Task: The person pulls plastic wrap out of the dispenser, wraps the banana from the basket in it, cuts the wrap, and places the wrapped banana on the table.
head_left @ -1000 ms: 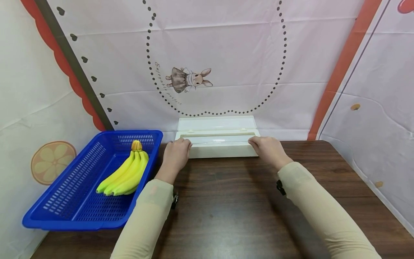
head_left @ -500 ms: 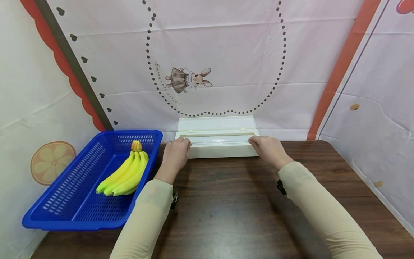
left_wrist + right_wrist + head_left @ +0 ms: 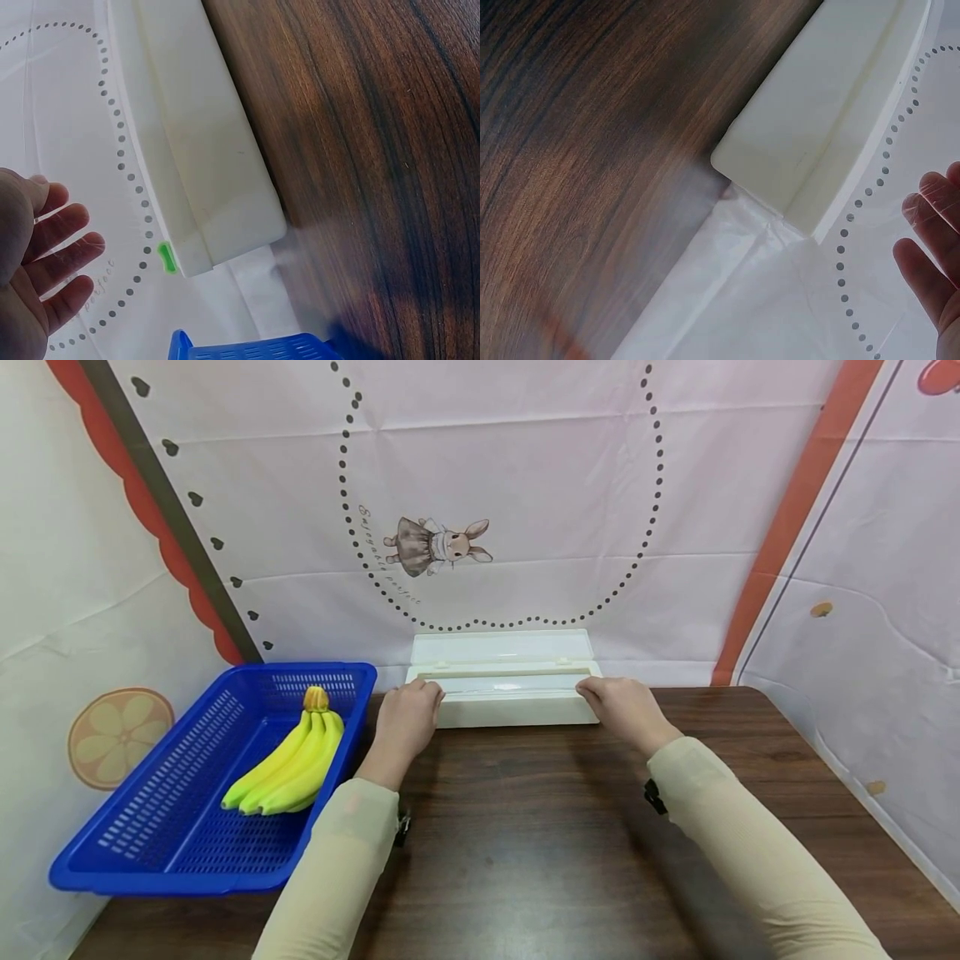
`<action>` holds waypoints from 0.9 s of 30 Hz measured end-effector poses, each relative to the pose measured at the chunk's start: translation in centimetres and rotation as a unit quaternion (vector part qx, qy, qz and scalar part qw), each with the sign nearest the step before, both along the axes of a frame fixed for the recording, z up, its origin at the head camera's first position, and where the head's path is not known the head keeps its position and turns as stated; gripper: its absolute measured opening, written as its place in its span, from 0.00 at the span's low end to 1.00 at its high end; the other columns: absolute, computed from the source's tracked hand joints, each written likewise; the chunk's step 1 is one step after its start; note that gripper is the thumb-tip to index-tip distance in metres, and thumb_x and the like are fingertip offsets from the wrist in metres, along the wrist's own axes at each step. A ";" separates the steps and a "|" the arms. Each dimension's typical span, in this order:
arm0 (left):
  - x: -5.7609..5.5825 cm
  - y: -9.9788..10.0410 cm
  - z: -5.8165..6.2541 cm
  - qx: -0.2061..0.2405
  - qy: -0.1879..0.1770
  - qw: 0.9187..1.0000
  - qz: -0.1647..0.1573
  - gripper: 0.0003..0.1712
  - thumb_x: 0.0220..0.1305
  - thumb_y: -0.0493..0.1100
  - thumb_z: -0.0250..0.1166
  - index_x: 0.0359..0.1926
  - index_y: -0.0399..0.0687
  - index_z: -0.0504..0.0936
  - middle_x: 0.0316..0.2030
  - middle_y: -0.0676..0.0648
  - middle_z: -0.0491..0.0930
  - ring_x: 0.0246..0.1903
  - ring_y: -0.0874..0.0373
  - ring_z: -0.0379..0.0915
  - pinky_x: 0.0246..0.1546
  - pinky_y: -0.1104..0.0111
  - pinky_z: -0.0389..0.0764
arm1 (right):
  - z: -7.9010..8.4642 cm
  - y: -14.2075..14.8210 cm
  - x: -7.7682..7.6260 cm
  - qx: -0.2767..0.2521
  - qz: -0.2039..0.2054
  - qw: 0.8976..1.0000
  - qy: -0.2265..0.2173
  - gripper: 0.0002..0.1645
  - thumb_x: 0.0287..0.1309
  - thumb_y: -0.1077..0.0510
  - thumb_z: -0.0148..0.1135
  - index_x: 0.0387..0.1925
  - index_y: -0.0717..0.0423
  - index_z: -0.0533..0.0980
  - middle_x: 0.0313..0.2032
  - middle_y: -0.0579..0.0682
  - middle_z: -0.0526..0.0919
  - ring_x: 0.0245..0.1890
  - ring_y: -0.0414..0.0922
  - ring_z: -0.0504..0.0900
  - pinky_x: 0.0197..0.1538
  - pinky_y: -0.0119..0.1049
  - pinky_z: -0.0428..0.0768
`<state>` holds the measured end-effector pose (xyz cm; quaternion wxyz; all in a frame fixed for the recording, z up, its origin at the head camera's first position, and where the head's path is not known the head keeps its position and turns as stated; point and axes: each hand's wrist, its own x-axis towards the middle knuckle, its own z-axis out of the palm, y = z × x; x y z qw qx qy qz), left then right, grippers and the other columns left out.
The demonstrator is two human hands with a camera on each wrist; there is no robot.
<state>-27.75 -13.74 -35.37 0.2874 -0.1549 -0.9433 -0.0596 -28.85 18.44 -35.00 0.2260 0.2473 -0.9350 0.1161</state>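
Note:
A long white cling film dispenser [image 3: 517, 712] sits at the table's back edge, its lid [image 3: 502, 647] tipped up and back against the wall cloth. A pale roll [image 3: 502, 683] shows in its slot. At the dispenser's left end, my left hand [image 3: 408, 714] pinches clear cling film between thumb and index finger, other fingers loosely curled. My right hand [image 3: 626, 708] pinches the film at the right end; glossy creases of film cross its fingers [image 3: 934, 206] in the right wrist view. The film is nearly invisible between the hands. A green slider [image 3: 166, 258] shows on the dispenser in the left wrist view.
A blue plastic basket [image 3: 187, 881] stands on the left, close beside my left forearm. Inside it lies a bunch of yellow bananas [image 3: 300, 760]. A printed cloth [image 3: 570, 510] covers the wall behind the dispenser. The dark wood table [image 3: 517, 843] stretches in front.

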 end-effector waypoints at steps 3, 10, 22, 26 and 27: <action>0.2 0.1 0.0 -0.005 -0.019 1.000 0.003 0.12 0.68 0.43 0.56 0.37 0.41 0.82 0.31 0.42 0.81 0.32 0.45 0.80 0.34 0.53 0.76 | 0.0 0.1 0.1 -0.001 0.003 1.000 -0.011 0.13 0.65 0.58 0.55 0.45 0.58 0.81 0.36 0.55 0.87 0.34 0.51 0.85 0.40 0.48 0.81; 0.4 0.0 0.1 -0.012 -0.028 1.000 0.006 0.12 0.69 0.43 0.54 0.38 0.42 0.82 0.32 0.43 0.81 0.32 0.47 0.80 0.34 0.55 0.76 | 0.3 -0.1 0.1 -0.005 0.005 0.999 -0.036 0.14 0.66 0.56 0.53 0.46 0.58 0.80 0.38 0.55 0.86 0.37 0.51 0.85 0.43 0.48 0.80; 0.6 -0.3 0.1 -0.021 -0.036 0.999 0.007 0.12 0.69 0.44 0.56 0.38 0.42 0.82 0.31 0.43 0.81 0.30 0.47 0.79 0.31 0.55 0.76 | -0.2 -0.4 0.7 -0.006 0.005 0.999 -0.046 0.13 0.65 0.57 0.55 0.45 0.58 0.81 0.36 0.53 0.87 0.33 0.49 0.85 0.41 0.46 0.81; 0.7 -0.2 -0.1 -0.018 -0.031 0.999 -0.007 0.11 0.68 0.43 0.57 0.36 0.41 0.82 0.29 0.43 0.81 0.29 0.47 0.79 0.29 0.55 0.76 | -0.2 -0.2 1.0 -0.008 0.002 0.999 -0.045 0.13 0.65 0.57 0.55 0.45 0.58 0.81 0.35 0.53 0.86 0.33 0.49 0.84 0.41 0.46 0.81; 0.8 -0.2 -0.1 -0.017 -0.028 0.999 -0.012 0.11 0.68 0.43 0.57 0.36 0.41 0.82 0.29 0.43 0.81 0.28 0.47 0.79 0.28 0.55 0.76 | -0.3 -0.1 1.0 -0.008 0.000 0.999 -0.046 0.13 0.65 0.57 0.55 0.45 0.58 0.81 0.35 0.53 0.86 0.33 0.49 0.84 0.41 0.46 0.80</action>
